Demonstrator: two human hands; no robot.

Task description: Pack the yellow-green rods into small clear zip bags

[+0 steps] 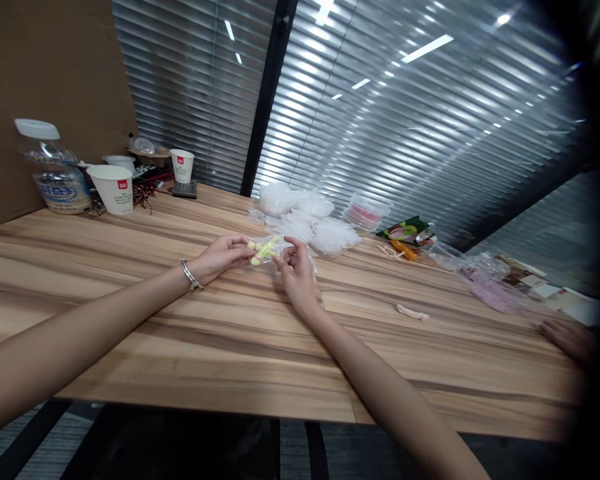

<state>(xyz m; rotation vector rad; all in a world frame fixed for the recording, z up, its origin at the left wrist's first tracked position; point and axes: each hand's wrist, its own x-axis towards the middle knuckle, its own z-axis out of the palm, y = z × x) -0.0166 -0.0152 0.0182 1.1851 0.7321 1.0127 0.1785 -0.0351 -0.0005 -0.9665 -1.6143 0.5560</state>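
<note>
A small clear plastic bag with yellow-green pieces inside is held just above the wooden table, near the middle of the view. My left hand, with a silver bracelet at the wrist, pinches the bag's left end. At its right end my right hand grips the bag between thumb and fingers. Right behind the hands lies a pile of clear plastic bags. What exactly the yellow-green pieces are cannot be made out.
Paper cups and a large plastic bottle stand at the back left. Clear tubs and a green packet sit behind. A pale strip lies right; another person's hand rests at the far right.
</note>
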